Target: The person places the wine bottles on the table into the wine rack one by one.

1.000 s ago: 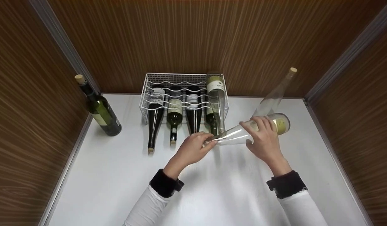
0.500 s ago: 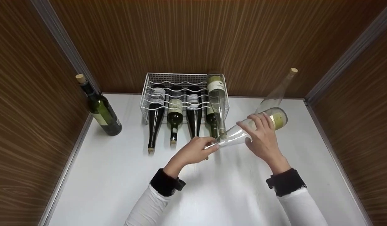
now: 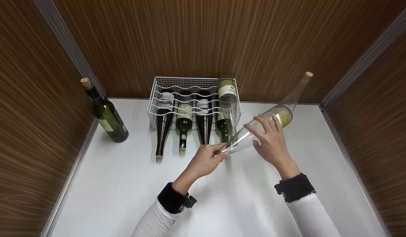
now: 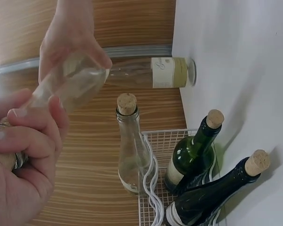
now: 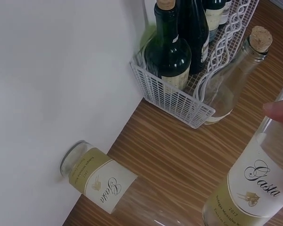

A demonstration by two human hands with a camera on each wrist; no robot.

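A clear glass wine bottle [image 3: 241, 140] with a white and yellow label hangs tilted above the white table, neck toward the lower left. My left hand [image 3: 206, 160] grips its neck; in the left wrist view those fingers curl round the corked end. Around the body, near the label, my right hand [image 3: 271, 144] holds it, with the thumb on the near side. Just behind is the white wire wine rack [image 5: 172, 101]. Several dark and green corked bottles lie in its lower row, and one clear bottle [image 3: 227, 90] lies on top at the right end.
Another clear corked bottle [image 3: 293, 95] stands upright at the back right, partly hidden by the held bottle. A green corked bottle [image 3: 109, 120] stands at the far left. Wood-grain panels [image 3: 196, 39] wall the table [image 3: 124, 184] at the back and sides.
The held bottle's base has swung up and leftward, so the bottle is steeper across the view. My right hand moved with it, while my left hand stayed near the same place at the neck.
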